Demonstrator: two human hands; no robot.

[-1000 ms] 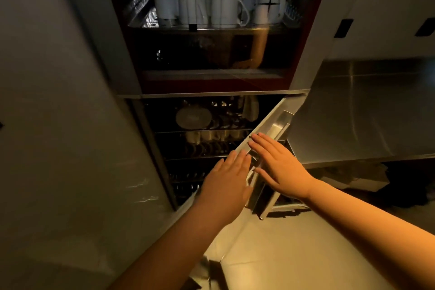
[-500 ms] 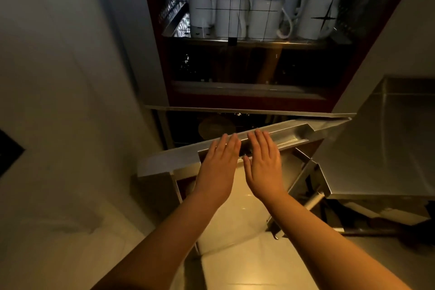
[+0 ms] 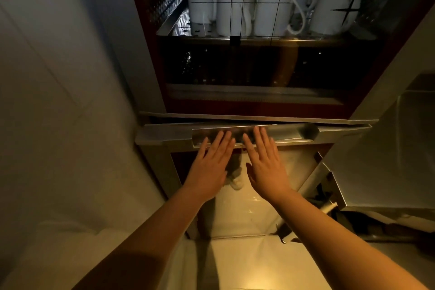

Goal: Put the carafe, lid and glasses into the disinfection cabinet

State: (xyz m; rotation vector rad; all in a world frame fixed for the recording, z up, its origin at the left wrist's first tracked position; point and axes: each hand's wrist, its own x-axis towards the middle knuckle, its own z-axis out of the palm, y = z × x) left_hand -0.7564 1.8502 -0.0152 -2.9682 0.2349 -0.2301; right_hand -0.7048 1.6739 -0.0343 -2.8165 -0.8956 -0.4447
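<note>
The disinfection cabinet [image 3: 259, 99] stands in front of me, its upper glass door shut. Its lower door [image 3: 164, 133] is steel, with a recessed handle [image 3: 294, 133], and is nearly flush with the cabinet front. My left hand [image 3: 211, 165] and my right hand [image 3: 266, 162] lie flat side by side on that door, fingers spread, fingertips at the handle recess. Neither hand holds anything. The carafe, lid and glasses are out of sight behind the lower door.
Several white mugs [image 3: 235, 9] stand on a rack behind the upper glass. A pale wall [image 3: 58, 101] runs along the left. A steel counter [image 3: 400, 148] juts in at the right, with dark clutter beneath it. The glossy floor [image 3: 247, 254] lies below.
The lower door has swung from wide open at the right to almost shut, with both flat hands on it. The shelves with the glassware have gone out of sight.
</note>
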